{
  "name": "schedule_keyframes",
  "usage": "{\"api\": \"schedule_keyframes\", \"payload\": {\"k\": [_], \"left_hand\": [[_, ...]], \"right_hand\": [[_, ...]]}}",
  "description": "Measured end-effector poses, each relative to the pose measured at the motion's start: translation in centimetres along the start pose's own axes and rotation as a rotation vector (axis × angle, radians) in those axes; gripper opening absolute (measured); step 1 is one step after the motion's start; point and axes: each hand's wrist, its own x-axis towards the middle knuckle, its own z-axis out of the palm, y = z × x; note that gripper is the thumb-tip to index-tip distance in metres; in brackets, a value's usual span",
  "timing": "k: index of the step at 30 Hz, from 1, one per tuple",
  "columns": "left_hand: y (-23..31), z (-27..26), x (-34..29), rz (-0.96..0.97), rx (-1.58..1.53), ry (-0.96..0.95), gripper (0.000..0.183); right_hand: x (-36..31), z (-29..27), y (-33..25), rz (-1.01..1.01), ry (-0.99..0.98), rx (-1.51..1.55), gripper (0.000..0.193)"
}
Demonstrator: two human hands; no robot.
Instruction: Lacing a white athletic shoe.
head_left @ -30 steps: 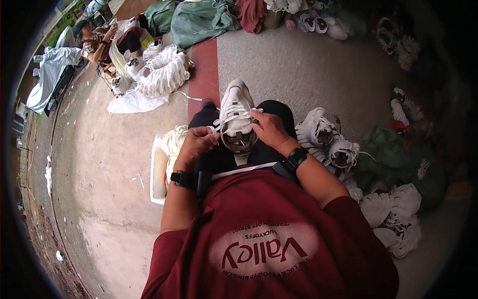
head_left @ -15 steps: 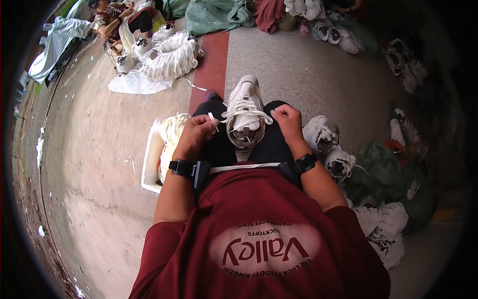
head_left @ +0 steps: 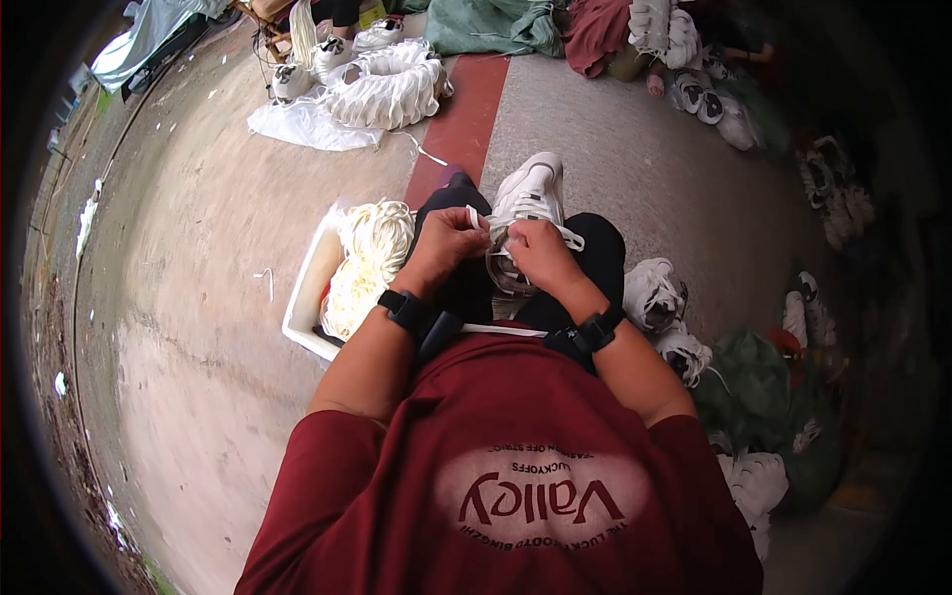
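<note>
A white sneaker rests between my knees, its toe pointing away from me and its upper part laced. My left hand is closed in a pinch at the left of the shoe, and a white shoelace sticks up from its fingertips. Over the lacing, my right hand pinches the lace beside the left hand's fingers. A loop of lace comes out to the right of that hand. My hands cover the shoe's tongue and part of its opening.
At my left stands a white foam box filled with bundled cream laces. Several white sneakers lie at my right, near a green sack. Ahead, a ring of white shoes sits on a plastic sheet.
My right hand has come in from the right side to the lacing, close to my left hand. The view has shifted, and the shoe now leans slightly to the right.
</note>
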Motion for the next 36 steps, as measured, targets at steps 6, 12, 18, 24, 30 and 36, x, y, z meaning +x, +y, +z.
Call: {"api": "schedule_keyframes", "payload": {"k": [6,12,18,24,30,36], "left_hand": [[-1.8,0.6,2.0,0.095,-0.009,0.103,0.004],[-2.3,0.7,2.5,0.104,0.09,0.168,0.005],[-2.3,1.1,2.7,0.104,0.213,0.247,0.006],[-1.1,2.7,1.5,0.345,0.919,0.321,0.009],[0.5,3.6,0.2,0.396,1.243,0.179,0.011],[-0.2,3.3,0.3,0.428,1.145,0.213,0.013]], "right_hand": [[-0.2,0.6,1.2,0.048,0.024,0.123,0.013],[-0.1,0.5,1.4,0.117,-0.03,0.188,0.017],[-0.6,0.3,0.5,0.085,0.015,0.133,0.018],[-0.7,1.2,-0.3,-0.07,0.145,-0.299,0.014],[-0.3,1.9,0.1,-0.141,0.275,-0.449,0.007],[0.7,2.0,-0.1,-0.333,0.319,-0.53,0.005]]}}
